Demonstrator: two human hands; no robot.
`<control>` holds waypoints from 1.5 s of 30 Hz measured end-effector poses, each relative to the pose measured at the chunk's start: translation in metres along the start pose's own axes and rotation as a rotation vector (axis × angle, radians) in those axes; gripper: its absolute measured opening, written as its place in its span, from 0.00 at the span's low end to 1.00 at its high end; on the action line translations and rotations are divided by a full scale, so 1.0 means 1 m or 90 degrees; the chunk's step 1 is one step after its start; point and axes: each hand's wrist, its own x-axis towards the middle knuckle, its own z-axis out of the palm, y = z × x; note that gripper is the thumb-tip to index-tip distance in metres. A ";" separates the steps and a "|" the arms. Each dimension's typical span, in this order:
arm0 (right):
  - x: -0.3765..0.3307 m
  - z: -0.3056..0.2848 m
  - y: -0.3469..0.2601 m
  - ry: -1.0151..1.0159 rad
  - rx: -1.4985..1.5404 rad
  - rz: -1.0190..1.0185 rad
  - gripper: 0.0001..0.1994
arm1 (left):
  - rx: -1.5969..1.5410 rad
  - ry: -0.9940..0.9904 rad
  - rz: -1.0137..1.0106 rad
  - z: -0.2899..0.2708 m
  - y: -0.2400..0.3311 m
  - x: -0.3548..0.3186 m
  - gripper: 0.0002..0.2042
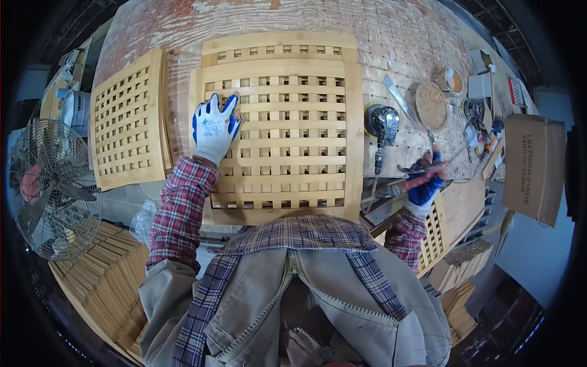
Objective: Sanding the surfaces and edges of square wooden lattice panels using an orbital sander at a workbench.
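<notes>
My left hand [214, 127], in a white glove with blue fingertips, lies flat with fingers spread on the upper left part of a light wooden lattice panel [283, 148]. Another lattice panel [287, 41] shows its far edge from underneath. Off to the right, my right hand [424, 186], also gloved, is closed around a red-handled tool [416, 178] with dark metal at one end. Motion blur hides the tool's exact kind. An orbital sander [383, 122] with its hose rests between the panel and that hand.
More lattice panels [125, 122] are stacked at left, beside a wire-caged fan [55, 183]. A putty knife [397, 95], a round tan disc [431, 105] and a cup [454, 79] lie at right. A cardboard box [534, 168] stands far right; wooden stacks [98, 284] sit below left.
</notes>
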 end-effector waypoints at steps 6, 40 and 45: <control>-0.010 0.057 0.050 -0.165 -0.417 0.330 0.22 | -0.004 0.001 -0.003 0.001 -0.003 -0.002 0.25; -0.012 0.179 0.088 -0.573 -1.060 -0.049 0.18 | -0.003 -0.007 -0.066 0.019 -0.006 -0.006 0.25; 0.041 0.103 0.040 -0.216 -0.552 0.345 0.13 | -0.041 0.031 -0.067 0.015 -0.011 -0.012 0.26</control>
